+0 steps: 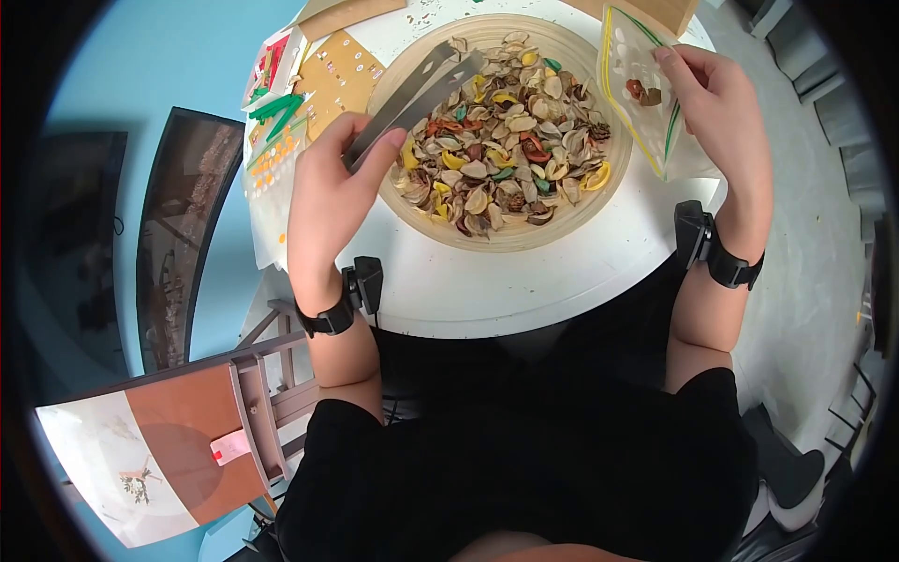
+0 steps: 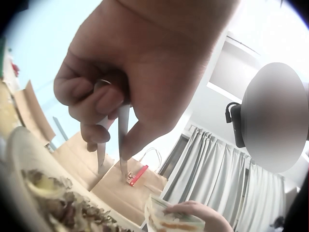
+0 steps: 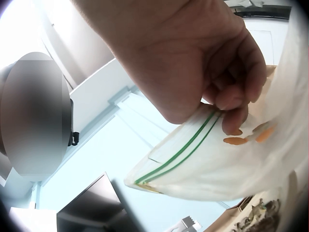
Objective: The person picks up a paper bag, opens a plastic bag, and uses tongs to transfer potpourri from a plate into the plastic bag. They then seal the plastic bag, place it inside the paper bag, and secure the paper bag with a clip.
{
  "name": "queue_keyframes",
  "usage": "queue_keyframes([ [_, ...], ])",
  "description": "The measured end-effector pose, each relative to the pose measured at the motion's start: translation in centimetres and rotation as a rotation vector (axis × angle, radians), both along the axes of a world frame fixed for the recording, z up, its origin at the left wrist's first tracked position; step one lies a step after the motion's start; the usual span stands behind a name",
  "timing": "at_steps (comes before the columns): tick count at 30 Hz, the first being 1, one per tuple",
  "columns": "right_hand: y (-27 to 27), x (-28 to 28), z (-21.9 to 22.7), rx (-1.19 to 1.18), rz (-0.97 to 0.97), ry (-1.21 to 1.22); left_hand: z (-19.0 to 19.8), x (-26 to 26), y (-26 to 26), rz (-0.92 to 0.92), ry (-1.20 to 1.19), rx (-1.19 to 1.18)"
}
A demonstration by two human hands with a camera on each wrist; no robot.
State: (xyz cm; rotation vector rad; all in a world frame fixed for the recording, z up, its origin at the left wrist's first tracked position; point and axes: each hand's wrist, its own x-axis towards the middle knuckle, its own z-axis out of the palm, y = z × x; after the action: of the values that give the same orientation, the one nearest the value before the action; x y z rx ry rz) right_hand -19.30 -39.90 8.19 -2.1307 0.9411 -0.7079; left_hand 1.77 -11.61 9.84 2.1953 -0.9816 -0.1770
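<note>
My left hand (image 1: 323, 187) grips long metal tongs (image 1: 440, 93), their two arms spread apart over the left side of a round, shallow bowl (image 1: 524, 245). Nothing shows between the tips. Dried petals and pods (image 1: 510, 117) in beige, yellow, orange and green fill the bowl. At the bowl's right, my right hand (image 1: 730, 103) pinches the edge of a clear zip bag (image 1: 646, 126) between thumb and fingers. The bag has a green and a yellow seal strip and hangs with its mouth parted. A few reddish-brown pieces (image 1: 641, 92) lie inside it; the right wrist view shows orange ones (image 3: 235, 140).
Left of the bowl on the white table (image 1: 468, 300) are a brown patterned sheet (image 1: 342, 70), a red-and-white box (image 1: 272, 70), green items (image 1: 278, 112) and a clear bag with orange pieces (image 1: 272, 169). Brown paper bags (image 2: 130, 193) stand beyond the bowl.
</note>
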Motion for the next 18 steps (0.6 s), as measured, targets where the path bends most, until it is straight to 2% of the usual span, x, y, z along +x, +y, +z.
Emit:
queue_keyframes([
  [1, 0.1, -0.1, 0.1, 0.011, 0.012, -0.016, -0.3, 0.5, 0.6, -0.007, 0.001, -0.007],
  [4, 0.5, -0.5, 0.7, 0.014, 0.037, -0.028, 0.4, 2.2, 2.7, -0.091, 0.502, 0.042],
  [7, 0.6, -0.6, 0.9, 0.004, 0.038, -0.028, 0.5, 0.9, 3.1, -0.361, 0.747, 0.022],
  [8, 0.5, -0.6, 1.0, 0.001, 0.035, -0.028, 1.2, 0.3, 2.9, -0.357, 0.785, 0.183],
  [11, 0.3, -0.6, 0.9, 0.002, 0.013, -0.032, 0.6, 0.4, 3.2, -0.505, 0.395, 0.269],
  [14, 0.3, -0.6, 0.8, 0.017, 0.012, -0.04, 1.8, 0.9, 3.8, -0.452, 0.449, 0.351],
  [18, 0.2, -0.4, 0.6, 0.003, 0.031, -0.022, 1.5, 1.3, 3.7, -0.367, 0.385, 0.409],
])
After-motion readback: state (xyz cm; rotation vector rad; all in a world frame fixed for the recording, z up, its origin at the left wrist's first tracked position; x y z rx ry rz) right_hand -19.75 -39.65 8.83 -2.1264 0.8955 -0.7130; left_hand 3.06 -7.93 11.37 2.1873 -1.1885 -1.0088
